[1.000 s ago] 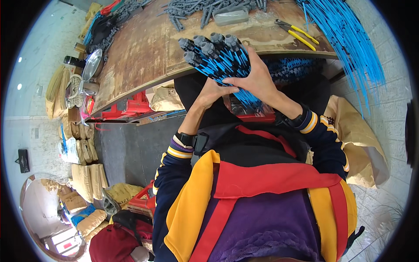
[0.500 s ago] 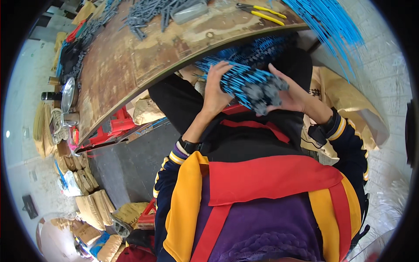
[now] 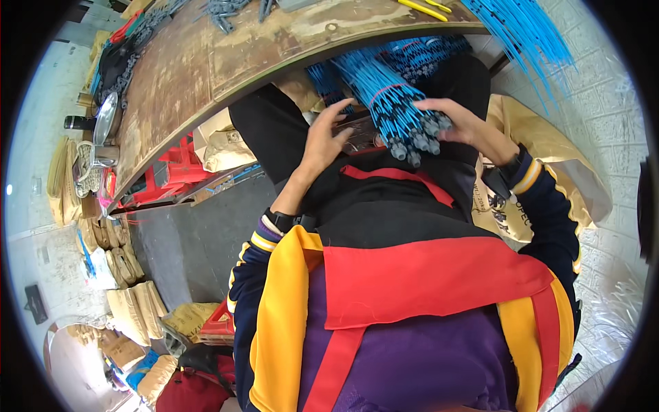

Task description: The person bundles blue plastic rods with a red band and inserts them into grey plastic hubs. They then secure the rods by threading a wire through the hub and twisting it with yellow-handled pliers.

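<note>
A thick bundle of thin blue wire-like strands [image 3: 374, 77] slants over my lap, with a pinkish band around it. Black sections and grey plug-like tips [image 3: 415, 145] make up its near end. On the right side of that end, my right hand [image 3: 461, 125] grips the bundle, thumb on top and the other fingers partly hidden. My left hand [image 3: 321, 143] is held apart on the left, its fingers spread and curved with nothing in them. Beyond, under the table edge, lie more blue bundles [image 3: 429, 53] with dark ends.
A worn wooden table [image 3: 178, 89] spans the front, bearing grey plastic pieces [image 3: 226, 12] and yellow-handled pliers [image 3: 424, 9]. Loose blue strands [image 3: 522, 41] hang off its right end. A brown paper sack [image 3: 549, 154] stands right of my leg; red plastic stools [image 3: 180, 172] sit beneath the table.
My left hand has let go of the bundle and moved off to the left. The bundle now points more toward me, its tips lower, with its band showing. My right hand stays on it.
</note>
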